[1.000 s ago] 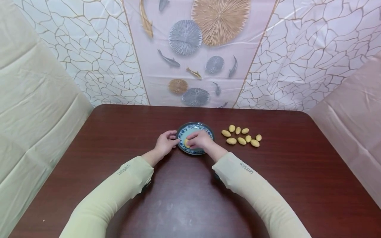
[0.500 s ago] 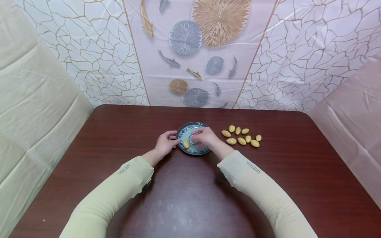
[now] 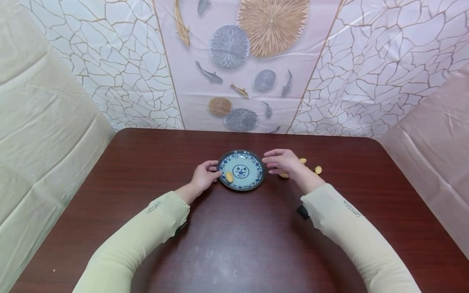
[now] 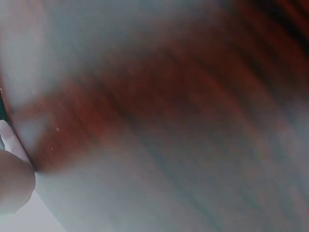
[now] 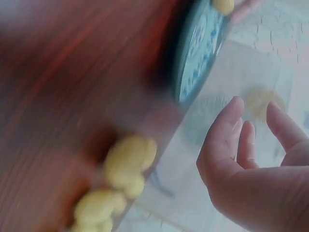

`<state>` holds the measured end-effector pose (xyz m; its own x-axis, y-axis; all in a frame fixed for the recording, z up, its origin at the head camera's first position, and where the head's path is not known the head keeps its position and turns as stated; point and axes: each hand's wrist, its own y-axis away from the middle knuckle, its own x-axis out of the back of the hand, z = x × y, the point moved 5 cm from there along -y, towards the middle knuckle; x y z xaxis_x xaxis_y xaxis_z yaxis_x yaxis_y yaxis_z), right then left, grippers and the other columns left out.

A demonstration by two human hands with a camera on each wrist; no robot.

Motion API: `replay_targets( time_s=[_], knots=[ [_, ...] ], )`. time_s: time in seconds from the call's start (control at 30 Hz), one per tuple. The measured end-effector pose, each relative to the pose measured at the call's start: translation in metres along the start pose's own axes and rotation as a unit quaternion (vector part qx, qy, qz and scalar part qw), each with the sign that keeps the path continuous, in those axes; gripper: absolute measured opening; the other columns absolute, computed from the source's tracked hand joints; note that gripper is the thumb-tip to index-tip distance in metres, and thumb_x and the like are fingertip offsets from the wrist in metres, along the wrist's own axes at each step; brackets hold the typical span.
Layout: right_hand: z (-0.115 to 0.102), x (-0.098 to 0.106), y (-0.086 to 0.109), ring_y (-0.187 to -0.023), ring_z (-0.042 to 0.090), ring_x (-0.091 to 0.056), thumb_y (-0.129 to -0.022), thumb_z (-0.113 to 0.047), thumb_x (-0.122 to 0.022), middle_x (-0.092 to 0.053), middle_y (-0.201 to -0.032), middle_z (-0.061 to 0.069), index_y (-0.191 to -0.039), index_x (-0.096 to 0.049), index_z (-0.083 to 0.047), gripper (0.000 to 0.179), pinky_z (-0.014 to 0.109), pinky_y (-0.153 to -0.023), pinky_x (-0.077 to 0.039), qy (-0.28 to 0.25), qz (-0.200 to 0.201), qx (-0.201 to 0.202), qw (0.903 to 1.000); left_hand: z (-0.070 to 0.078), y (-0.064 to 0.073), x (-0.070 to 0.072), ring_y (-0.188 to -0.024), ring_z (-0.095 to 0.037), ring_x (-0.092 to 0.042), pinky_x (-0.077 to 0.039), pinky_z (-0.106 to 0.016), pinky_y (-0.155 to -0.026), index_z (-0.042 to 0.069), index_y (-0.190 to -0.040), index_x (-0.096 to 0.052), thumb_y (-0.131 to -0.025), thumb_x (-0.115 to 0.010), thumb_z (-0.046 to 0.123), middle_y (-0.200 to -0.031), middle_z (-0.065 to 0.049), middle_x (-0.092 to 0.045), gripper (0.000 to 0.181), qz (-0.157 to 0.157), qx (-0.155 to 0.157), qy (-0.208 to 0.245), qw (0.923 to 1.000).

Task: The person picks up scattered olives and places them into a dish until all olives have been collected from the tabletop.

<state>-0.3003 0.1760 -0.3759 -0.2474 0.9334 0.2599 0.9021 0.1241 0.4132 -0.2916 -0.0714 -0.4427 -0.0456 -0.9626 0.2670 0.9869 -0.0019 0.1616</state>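
Note:
A blue-and-white patterned plate (image 3: 249, 171) lies on the table in the head view. On its left side rests one small yellow oval piece (image 3: 229, 177), which looks like a little potato. My left hand (image 3: 203, 176) holds the plate's left rim, its thumb over the edge. Right of the plate, my right hand (image 3: 287, 162) hovers with fingers spread and nothing between them. Below and behind it lie several more yellow oval pieces (image 3: 318, 170), partly hidden by the hand. The right wrist view shows these pieces (image 5: 126, 162) blurred and the hand's fingers apart.
A dark red-brown table (image 3: 220, 236) fills the lower part of the head view. A patterned cloth wall (image 3: 242, 89) stands behind it, with pale cloth walls (image 3: 47, 122) at both sides.
My right hand has let go of the yellow oval piece on the plate and moved right, over to the other pieces. The left hand and the plate have stayed in place.

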Motion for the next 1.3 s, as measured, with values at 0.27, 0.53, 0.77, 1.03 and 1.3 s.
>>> replay_targets(
  time_s=[0.27,0.53,0.77,1.03,1.3],
  knots=[
    [0.010,0.050,0.015,-0.074,0.000,-0.059,-0.092,-0.017,-0.059,-0.061,-0.079,-0.015,-0.135,-0.040,0.005,0.052,0.024,-0.075,-0.056,0.000,0.004,0.011,0.9999,0.001,-0.001,-0.001,-0.074,-0.010,-0.058,-0.052,-0.020,-0.065,0.002,-0.127,-0.054,-0.085,-0.065,0.003,-0.108,-0.018,-0.061,0.044,-0.001,0.004,-0.008,1.0000],
    [0.031,0.092,0.026,-0.080,0.000,-0.059,-0.091,-0.022,-0.060,-0.060,-0.080,-0.020,-0.138,-0.037,0.003,0.058,0.030,-0.087,-0.054,0.016,0.038,-0.006,0.9991,0.002,-0.002,0.000,-0.083,-0.017,-0.060,-0.052,-0.021,-0.066,0.001,-0.128,-0.053,-0.086,-0.064,0.003,-0.110,-0.020,-0.061,0.044,-0.002,0.000,-0.007,1.0000],
    [0.053,0.115,0.029,-0.072,-0.001,-0.060,-0.090,-0.018,-0.062,-0.064,-0.074,-0.019,-0.112,-0.054,-0.010,0.025,0.021,-0.072,-0.056,-0.047,0.047,-0.020,0.9976,0.001,-0.001,0.000,-0.079,-0.013,-0.059,-0.052,-0.020,-0.065,0.001,-0.128,-0.053,-0.086,-0.064,0.003,-0.110,-0.020,-0.061,0.044,-0.003,0.003,-0.009,0.9999],
    [0.078,0.125,0.027,-0.071,-0.002,-0.060,-0.090,-0.017,-0.062,-0.064,-0.071,-0.019,-0.086,-0.061,-0.023,0.007,0.020,-0.067,-0.056,-0.058,0.059,-0.041,0.9957,0.000,0.000,0.000,-0.078,-0.013,-0.060,-0.052,-0.021,-0.066,0.001,-0.128,-0.053,-0.086,-0.064,0.003,-0.110,-0.020,-0.061,0.043,-0.003,0.009,-0.008,0.9999],
    [0.094,0.122,0.022,-0.075,0.000,-0.056,-0.087,-0.018,-0.066,-0.058,-0.080,-0.021,-0.112,-0.061,-0.009,0.027,0.021,-0.069,-0.056,-0.006,0.069,-0.036,0.9969,0.000,0.000,0.000,-0.083,-0.016,-0.061,-0.054,-0.023,-0.069,0.002,-0.129,-0.053,-0.086,-0.064,0.003,-0.112,-0.020,-0.061,0.044,-0.007,0.012,-0.009,0.9999]
  ],
)
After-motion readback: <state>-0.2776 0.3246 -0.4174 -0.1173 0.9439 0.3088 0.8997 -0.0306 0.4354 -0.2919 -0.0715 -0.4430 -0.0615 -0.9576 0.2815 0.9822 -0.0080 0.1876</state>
